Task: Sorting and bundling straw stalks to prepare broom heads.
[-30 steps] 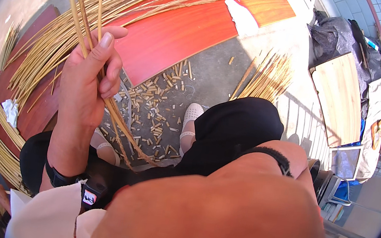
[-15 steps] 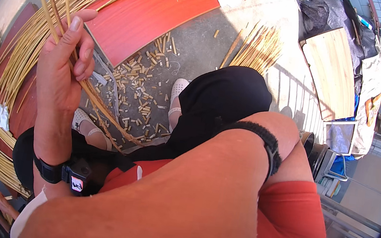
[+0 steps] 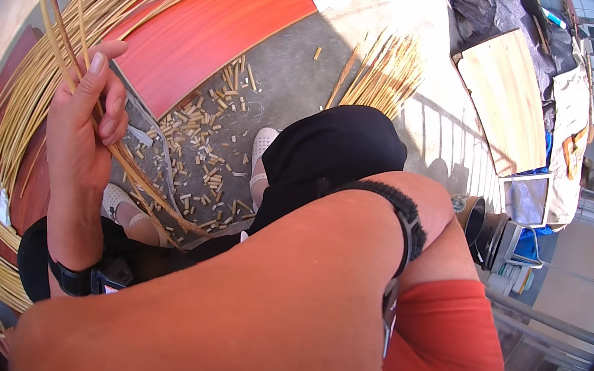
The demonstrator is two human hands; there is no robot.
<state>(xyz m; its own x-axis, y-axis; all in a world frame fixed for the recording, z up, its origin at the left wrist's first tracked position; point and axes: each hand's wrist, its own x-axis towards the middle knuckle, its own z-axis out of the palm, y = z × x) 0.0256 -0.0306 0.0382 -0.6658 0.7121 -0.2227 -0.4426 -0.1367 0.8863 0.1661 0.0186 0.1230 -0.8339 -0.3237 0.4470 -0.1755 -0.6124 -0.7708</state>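
My left hand (image 3: 81,128) is raised at the left, palm toward me, with the thumb up and the fingers curled. It is closed on a few long dry plant stalks (image 3: 59,26). They rise past the top edge, and their thinner, frayed ends (image 3: 159,203) slope down toward my lap. My right forearm (image 3: 246,284) crosses the lower picture close up, from the bent elbow by the red sleeve to the lower left. The right hand itself is outside what shows. Just beyond my left hand lies a large heap of similar stalks (image 3: 17,119).
Red boards (image 3: 203,45) lie under the heap. Short cut stalk pieces (image 3: 201,143) litter the grey floor around my shoes. A smaller stalk bundle (image 3: 379,72) lies beyond my knee. At the right are a wooden board (image 3: 499,100), dark plastic sheeting (image 3: 484,15) and a metal pot (image 3: 469,216).
The view has shifted slightly, so most things sit farther left. My left hand keeps its grip on the stalks. The right forearm covers more of the lower left, where another hand showed.
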